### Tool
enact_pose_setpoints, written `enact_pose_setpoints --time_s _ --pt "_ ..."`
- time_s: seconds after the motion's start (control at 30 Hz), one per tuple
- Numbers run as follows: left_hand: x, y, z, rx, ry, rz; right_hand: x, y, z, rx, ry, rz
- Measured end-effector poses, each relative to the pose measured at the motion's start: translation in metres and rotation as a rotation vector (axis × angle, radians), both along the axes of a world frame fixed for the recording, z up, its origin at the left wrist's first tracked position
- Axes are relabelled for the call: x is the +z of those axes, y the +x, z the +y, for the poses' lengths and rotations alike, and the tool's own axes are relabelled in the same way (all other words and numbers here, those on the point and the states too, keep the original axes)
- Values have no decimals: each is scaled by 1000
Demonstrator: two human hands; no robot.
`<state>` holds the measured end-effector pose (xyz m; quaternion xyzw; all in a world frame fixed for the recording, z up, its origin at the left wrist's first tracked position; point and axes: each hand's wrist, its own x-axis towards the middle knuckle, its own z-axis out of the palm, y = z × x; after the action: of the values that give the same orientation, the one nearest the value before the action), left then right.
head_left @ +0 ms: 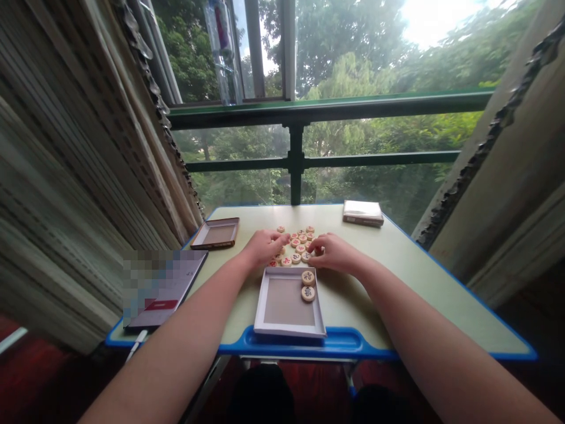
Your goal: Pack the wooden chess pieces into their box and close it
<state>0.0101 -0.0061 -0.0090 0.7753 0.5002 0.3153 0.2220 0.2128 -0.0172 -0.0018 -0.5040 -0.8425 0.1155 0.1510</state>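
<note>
A cluster of round xiangqi pieces (300,248), wooden with red or black characters, lies on the table between my hands. My left hand (265,246) is at the cluster's left side, fingers stretched over the nearest pieces and partly covering them. On the right, my right hand (333,253) is curved, its thumb and forefinger apart beside the edge pieces; no piece shows clearly gripped in it. Just in front stands an open shallow box (259,306) with white walls. Inside it, along the right wall, are two black-marked pieces (308,285).
The pale table (424,306) has a blue rim. At left are a brown box lid (236,231) and a dark laptop-like slab (176,288) with a white cable (138,344). A flat packet (363,213) lies back right. Curtains and a green window rail (375,109) surround the table.
</note>
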Motion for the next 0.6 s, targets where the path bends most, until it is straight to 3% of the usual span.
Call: enact_pose_setpoints --time_s 0.13,0.27,0.43,0.6 --pt "0 -5 5 10 16 -18 5 2 -2 32 -20 1" --pt "2 -1 2 -16 -6 -72 12 12 -1 -79 -26 80" --pt "-2 -4 7 86 61 -99 10 26 9 -309 145 53" --pt "-13 -12 23 199 -64 -108 2 26 13 -277 130 7"
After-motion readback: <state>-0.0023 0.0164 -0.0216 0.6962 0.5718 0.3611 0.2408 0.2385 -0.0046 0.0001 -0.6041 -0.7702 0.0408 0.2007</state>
